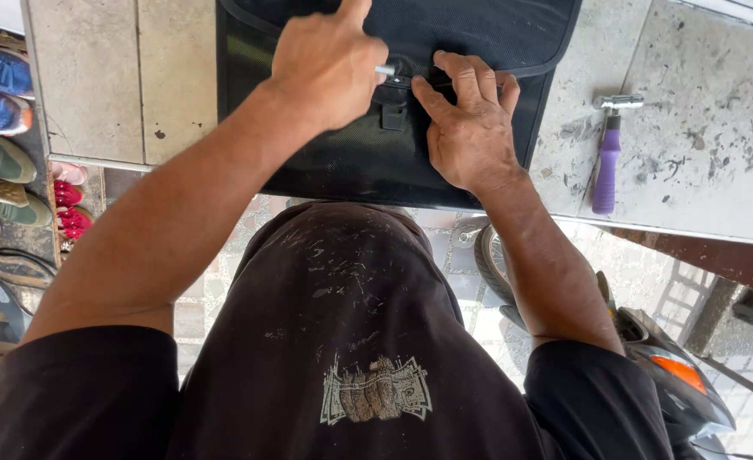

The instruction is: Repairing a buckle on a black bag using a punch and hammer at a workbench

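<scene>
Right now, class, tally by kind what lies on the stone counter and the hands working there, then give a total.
Black bag: 1
Purple-handled hammer: 1
Small metal tool in the left hand: 1
Hands, left hand and right hand: 2
Total: 5

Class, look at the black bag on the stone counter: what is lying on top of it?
Both hands rest on the black bag: the left hand pinches a small metal piece, the right hand presses flat. The clasp beneath them is mostly covered.
</scene>
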